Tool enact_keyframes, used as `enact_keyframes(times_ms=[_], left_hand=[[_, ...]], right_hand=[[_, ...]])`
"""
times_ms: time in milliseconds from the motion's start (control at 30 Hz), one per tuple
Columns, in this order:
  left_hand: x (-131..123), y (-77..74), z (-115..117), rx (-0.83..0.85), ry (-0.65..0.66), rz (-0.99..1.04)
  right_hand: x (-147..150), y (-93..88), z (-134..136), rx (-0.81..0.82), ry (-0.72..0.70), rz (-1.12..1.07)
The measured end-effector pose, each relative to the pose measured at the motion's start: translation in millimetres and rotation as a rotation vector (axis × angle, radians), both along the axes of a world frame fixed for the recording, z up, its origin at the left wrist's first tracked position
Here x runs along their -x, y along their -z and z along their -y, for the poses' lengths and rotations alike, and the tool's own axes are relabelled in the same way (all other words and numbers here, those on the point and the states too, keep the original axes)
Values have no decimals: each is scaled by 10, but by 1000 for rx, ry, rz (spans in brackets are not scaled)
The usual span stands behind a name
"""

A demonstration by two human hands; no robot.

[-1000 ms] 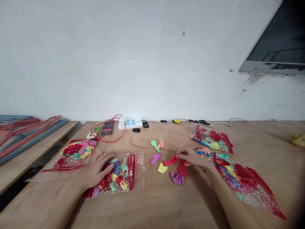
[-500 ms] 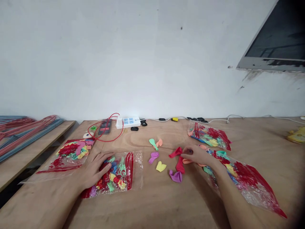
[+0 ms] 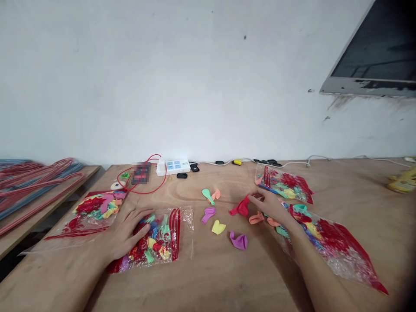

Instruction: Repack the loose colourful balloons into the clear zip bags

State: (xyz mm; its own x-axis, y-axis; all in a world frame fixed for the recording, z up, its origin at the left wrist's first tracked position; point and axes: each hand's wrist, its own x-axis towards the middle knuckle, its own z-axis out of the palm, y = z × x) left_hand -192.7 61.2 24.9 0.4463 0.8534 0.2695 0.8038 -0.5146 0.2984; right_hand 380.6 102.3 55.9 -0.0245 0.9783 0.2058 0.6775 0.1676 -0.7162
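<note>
My left hand point(image 3: 130, 234) rests flat, fingers spread, on a clear bag of balloons point(image 3: 152, 242) with red print. My right hand point(image 3: 268, 207) pinches a red balloon point(image 3: 244, 205) just above the tabletop; red rubber beside it seems to be a second balloon, overlapping it. Around them lie a purple balloon point(image 3: 238, 241), a yellow balloon point(image 3: 218, 227), a lilac balloon point(image 3: 208, 214), a green balloon point(image 3: 207, 195) and an orange balloon point(image 3: 256, 218). Under my right forearm, partly hidden, an opened bag point(image 3: 338, 247) has balloons at its mouth.
Another balloon bag point(image 3: 286, 184) lies behind my right hand, and one more point(image 3: 97, 208) at the left. Along the wall sit a white power strip point(image 3: 173, 166), a red cable point(image 3: 146, 192) and small black items. Red and blue rods point(image 3: 39, 182) cover a lower surface at left.
My right hand has moved the lower red balloon up and away from the purple one, onto the other red balloon. My left hand stays on its bag. The view has shifted slightly.
</note>
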Motion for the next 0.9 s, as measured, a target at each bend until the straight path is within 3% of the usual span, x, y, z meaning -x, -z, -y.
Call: enact_keyframes(times_ms=[267,467,533,900], left_hand=[[18,18,-6,22,10,-11],[-2,-10,6,11,1,-17],[-5,-15,6,-3,12,-6],[6,-11,-1,1,3,-27]], right_hand=[[37,215,-79,-46,110,32],[-21,252,-35,28,46,374],[1,233,-30,22,6,399],[466,69,1,66,-13,-372]])
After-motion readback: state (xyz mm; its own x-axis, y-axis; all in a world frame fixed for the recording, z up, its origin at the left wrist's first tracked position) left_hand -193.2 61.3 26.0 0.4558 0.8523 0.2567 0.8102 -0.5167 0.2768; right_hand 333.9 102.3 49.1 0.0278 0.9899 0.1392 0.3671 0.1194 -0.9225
